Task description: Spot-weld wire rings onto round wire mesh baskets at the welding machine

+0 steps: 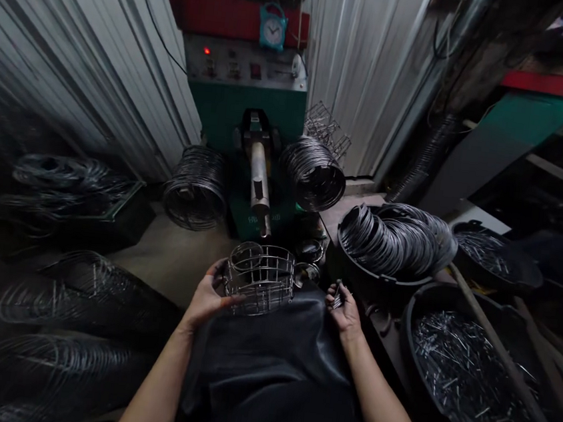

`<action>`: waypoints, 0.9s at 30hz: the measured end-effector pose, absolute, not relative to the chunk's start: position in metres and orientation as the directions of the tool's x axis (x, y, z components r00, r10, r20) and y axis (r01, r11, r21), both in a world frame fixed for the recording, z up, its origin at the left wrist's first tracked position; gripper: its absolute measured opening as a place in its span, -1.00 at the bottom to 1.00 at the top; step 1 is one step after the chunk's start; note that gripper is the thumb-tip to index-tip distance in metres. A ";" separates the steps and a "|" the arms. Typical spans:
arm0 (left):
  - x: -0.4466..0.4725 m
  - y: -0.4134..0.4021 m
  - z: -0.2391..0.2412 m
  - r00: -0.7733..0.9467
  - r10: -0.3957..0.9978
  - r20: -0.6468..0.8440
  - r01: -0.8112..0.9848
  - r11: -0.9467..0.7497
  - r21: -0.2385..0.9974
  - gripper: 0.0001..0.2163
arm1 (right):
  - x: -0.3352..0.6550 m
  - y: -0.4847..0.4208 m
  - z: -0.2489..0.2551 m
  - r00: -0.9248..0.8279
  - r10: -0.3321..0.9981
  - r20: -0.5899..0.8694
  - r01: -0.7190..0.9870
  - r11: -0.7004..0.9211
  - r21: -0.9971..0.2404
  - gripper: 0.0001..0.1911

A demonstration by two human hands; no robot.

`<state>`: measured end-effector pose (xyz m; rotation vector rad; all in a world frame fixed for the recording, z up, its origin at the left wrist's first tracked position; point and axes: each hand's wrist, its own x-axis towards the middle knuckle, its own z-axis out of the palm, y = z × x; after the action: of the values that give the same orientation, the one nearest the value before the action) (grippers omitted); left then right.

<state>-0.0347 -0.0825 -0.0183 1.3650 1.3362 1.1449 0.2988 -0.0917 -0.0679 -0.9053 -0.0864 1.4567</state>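
My left hand (208,297) grips the side of a round wire basket (260,278) that rests on the black apron (271,357) over my lap. My right hand (344,309) is closed around a few short metal wire pieces (337,296), held just right of the basket. Straight ahead stands a green welding machine (245,100) with a metal arm (259,182) pointing down toward the basket.
A black tub of wire rings (394,239) sits at right, with a tub of short wire pieces (466,371) nearer and another tub (495,257) behind. Wire coils (196,185) flank the machine. Stacked wire frames (71,296) lie at left. A wooden stick (498,354) crosses the near tub.
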 end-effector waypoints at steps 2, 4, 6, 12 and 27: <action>-0.030 -0.084 -0.012 -0.031 0.997 0.077 0.265 -0.066 0.962 -0.11 | 0.296 -0.091 -0.067 0.201 0.866 -0.458 -0.781 -0.140 -0.609 -0.85; -0.026 -0.084 -0.007 -0.056 0.989 0.140 0.344 -0.112 0.932 -0.13 | 0.293 -0.092 -0.068 0.279 0.857 -0.434 -0.714 -0.118 -0.690 -0.81; -0.022 -0.085 -0.006 -0.063 0.975 0.212 0.420 -0.167 0.892 -0.15 | 0.292 -0.094 -0.072 0.416 0.830 -0.371 -0.581 -0.072 -0.811 -0.75; -0.015 -0.083 -0.002 -0.053 0.939 0.340 0.612 -0.239 0.754 -0.19 | 0.299 -0.110 -0.095 0.396 0.916 0.067 0.229 -0.027 -0.973 -0.76; 0.024 -0.071 0.016 0.134 0.943 0.306 0.812 -0.281 0.512 -0.18 | 0.219 -0.068 0.052 -0.421 0.907 0.005 0.859 0.400 -0.320 -0.66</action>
<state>0.0241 -0.0705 0.0161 2.1867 1.7297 0.8626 0.2192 -0.0675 0.0523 -1.5784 -2.4746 0.4025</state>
